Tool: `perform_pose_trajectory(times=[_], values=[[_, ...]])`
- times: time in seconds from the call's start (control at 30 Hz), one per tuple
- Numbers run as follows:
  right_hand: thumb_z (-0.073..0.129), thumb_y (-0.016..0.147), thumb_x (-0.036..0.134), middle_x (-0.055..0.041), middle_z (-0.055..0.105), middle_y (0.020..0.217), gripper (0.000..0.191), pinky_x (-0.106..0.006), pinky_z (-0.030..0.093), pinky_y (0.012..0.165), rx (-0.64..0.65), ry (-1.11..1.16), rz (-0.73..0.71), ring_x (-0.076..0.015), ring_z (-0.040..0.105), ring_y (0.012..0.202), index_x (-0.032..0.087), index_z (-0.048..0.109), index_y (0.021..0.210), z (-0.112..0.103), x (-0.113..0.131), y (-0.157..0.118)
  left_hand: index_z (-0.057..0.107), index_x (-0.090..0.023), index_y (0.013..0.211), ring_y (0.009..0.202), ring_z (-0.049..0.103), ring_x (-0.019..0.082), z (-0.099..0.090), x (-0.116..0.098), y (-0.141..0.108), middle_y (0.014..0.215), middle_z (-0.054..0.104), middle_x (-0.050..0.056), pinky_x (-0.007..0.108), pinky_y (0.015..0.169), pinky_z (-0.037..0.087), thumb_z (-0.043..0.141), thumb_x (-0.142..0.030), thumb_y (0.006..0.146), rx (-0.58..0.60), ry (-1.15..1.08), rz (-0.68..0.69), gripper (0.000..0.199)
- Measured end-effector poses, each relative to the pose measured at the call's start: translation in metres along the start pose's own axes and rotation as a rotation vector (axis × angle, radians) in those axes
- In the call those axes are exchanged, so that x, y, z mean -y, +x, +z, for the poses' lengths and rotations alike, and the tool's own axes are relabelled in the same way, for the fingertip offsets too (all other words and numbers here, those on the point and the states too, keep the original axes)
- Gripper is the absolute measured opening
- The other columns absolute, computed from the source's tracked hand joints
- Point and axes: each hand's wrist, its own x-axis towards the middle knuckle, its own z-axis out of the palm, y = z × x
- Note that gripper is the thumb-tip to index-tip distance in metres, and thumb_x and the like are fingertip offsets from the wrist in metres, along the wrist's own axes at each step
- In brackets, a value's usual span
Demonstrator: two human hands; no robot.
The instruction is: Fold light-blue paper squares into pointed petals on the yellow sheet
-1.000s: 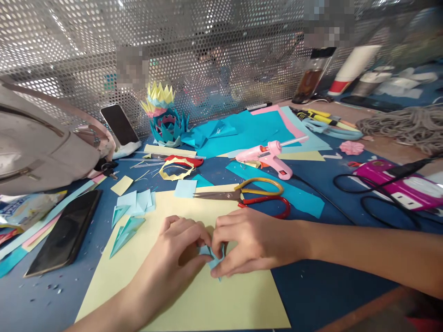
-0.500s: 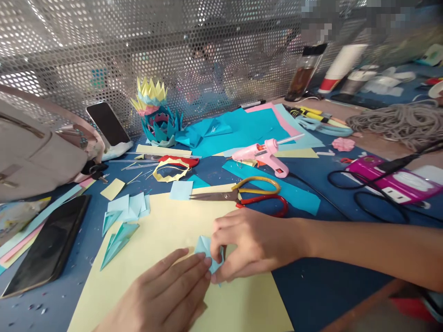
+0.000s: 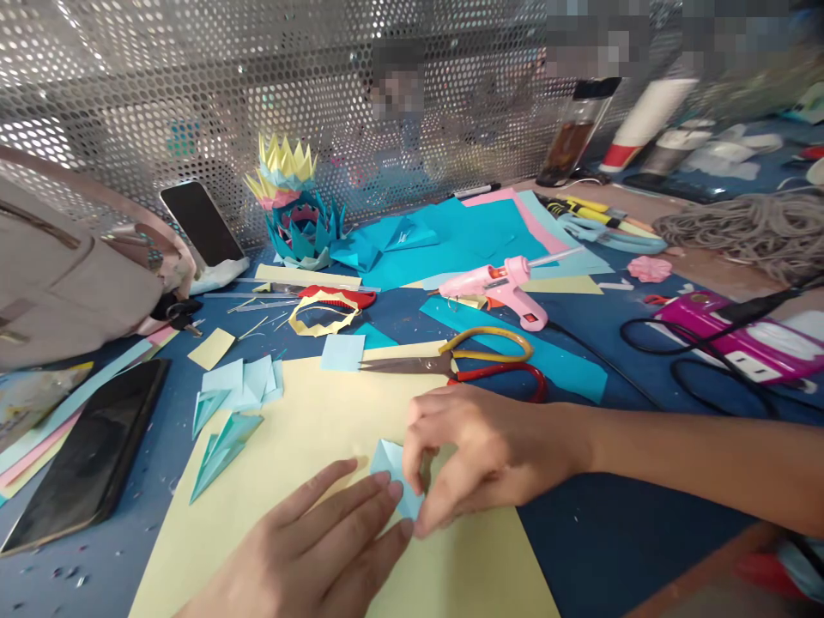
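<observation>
A small folded light-blue paper lies on a large pale yellow sheet. My left hand rests flat with fingers spread, its fingertips on the lower left part of the blue paper. The thumb and index finger of my right hand pinch the right edge of that paper. To the left lie folded blue-green points and light-blue squares. Scissors with yellow and red handles lie just beyond my right hand.
A pink glue gun lies behind the scissors, its cord running right. Two phones, a paper flower, a purple power strip and a bottle stand or lie around. A perforated metal panel rises behind.
My right hand's thumb and index finger have shifted slightly right along the blue paper, exposing more of it. The whole view has shifted slightly.
</observation>
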Motion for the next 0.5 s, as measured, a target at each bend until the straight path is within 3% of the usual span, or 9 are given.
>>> perform_pose_trajectory(times=[0.13, 0.37, 0.5], values=[[0.058, 0.102, 0.031, -0.0055, 0.069, 0.098, 0.021, -0.027, 0.042, 0.080, 0.017, -0.023, 0.116, -0.0156, 0.055, 0.088, 0.018, 0.074, 0.095, 0.001, 0.001, 0.003, 0.072, -0.016, 0.122, 0.133, 0.058, 0.023, 0.001, -0.001, -0.001, 0.126, 0.071, 0.007, 0.044, 0.119, 0.041, 0.042, -0.017, 0.106, -0.035, 0.002, -0.011, 0.034], [0.065, 0.098, 0.033, -0.0022, 0.064, 0.094, 0.017, -0.026, 0.040, 0.082, 0.036, -0.002, 0.248, -0.0143, 0.055, 0.090, 0.018, 0.071, 0.092, 0.008, 0.004, 0.009, 0.073, -0.015, 0.120, 0.134, 0.057, 0.025, 0.002, -0.002, -0.003, 0.118, 0.072, 0.010, 0.046, 0.120, 0.038, 0.039, -0.016, 0.105, -0.027, -0.010, -0.027, 0.037], [0.068, 0.096, 0.033, -0.0016, 0.062, 0.093, 0.016, -0.027, 0.038, 0.080, 0.068, -0.045, 0.304, -0.0148, 0.053, 0.088, 0.018, 0.070, 0.093, 0.009, 0.008, 0.011, 0.070, -0.014, 0.126, 0.136, 0.055, 0.026, -0.003, 0.001, -0.004, 0.123, 0.070, 0.011, 0.046, 0.119, 0.041, 0.040, -0.016, 0.106, 0.028, -0.015, 0.016, 0.037]])
